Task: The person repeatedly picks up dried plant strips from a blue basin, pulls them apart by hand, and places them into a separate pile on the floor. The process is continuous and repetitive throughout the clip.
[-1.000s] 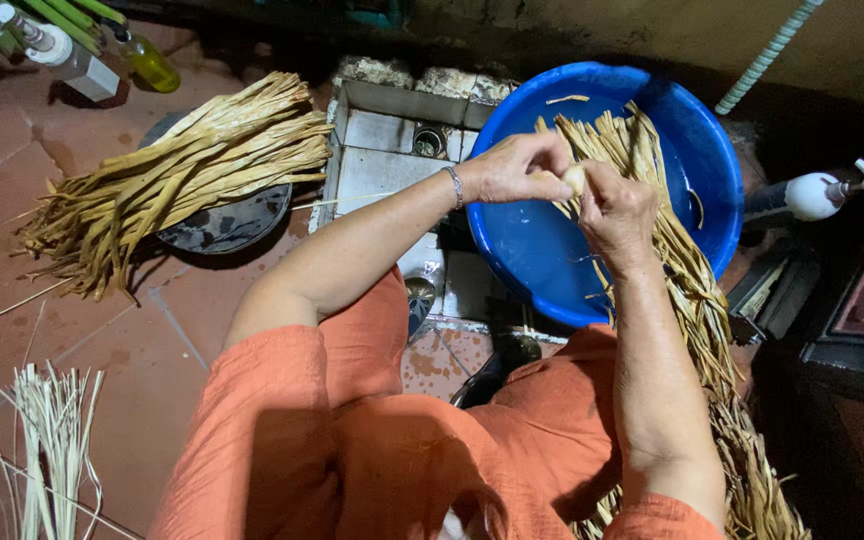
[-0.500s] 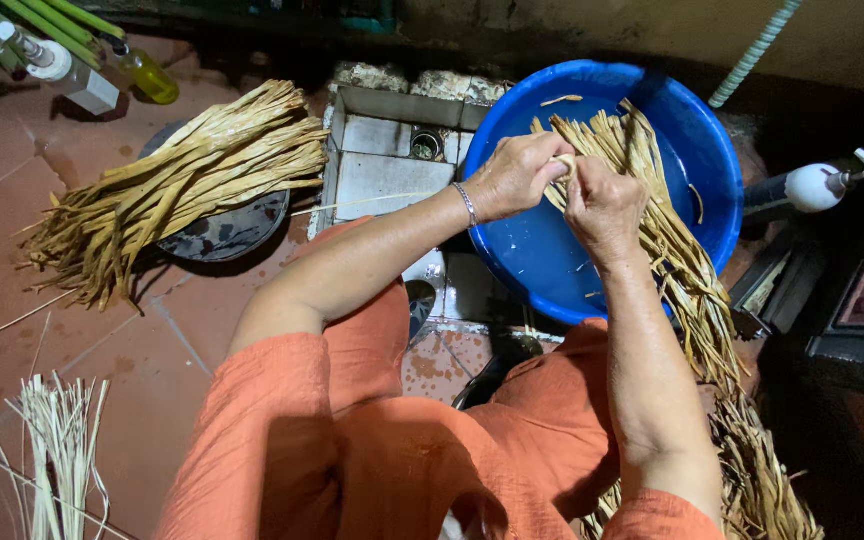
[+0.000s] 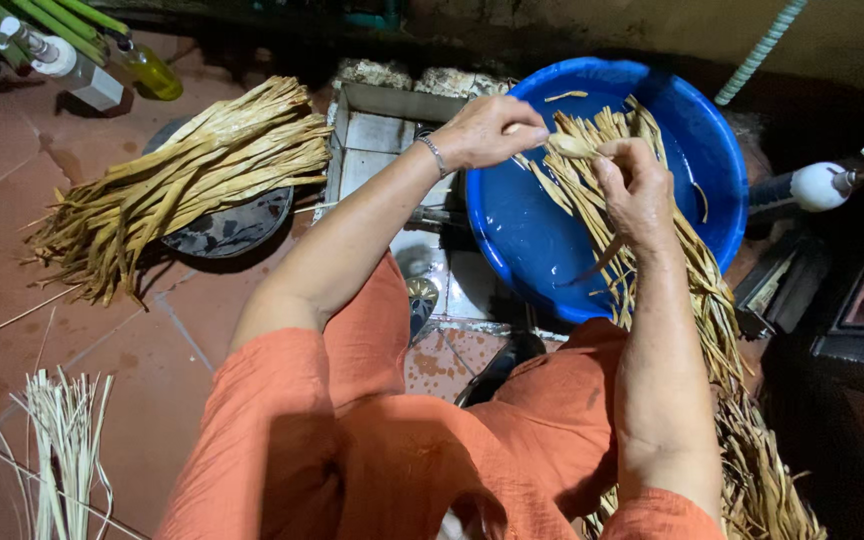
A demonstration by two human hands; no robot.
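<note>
Left hand (image 3: 487,130): I see it pinching the strip's end at 11 o'clock.
Right hand (image 3: 635,190): gripping the same dried leaf strip (image 3: 570,146).
Strip axis: I read it running 10-to-4, over the blue basin (image 3: 697,150).

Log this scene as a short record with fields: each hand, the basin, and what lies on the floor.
left hand: pinching one end of a dried leaf strip
right hand: gripping the same strip
basin: blue, round, a bundle of strips lying across it
floor, left: another pile of strips on a dark round tray
floor, lower left: thin pale sticks
</note>
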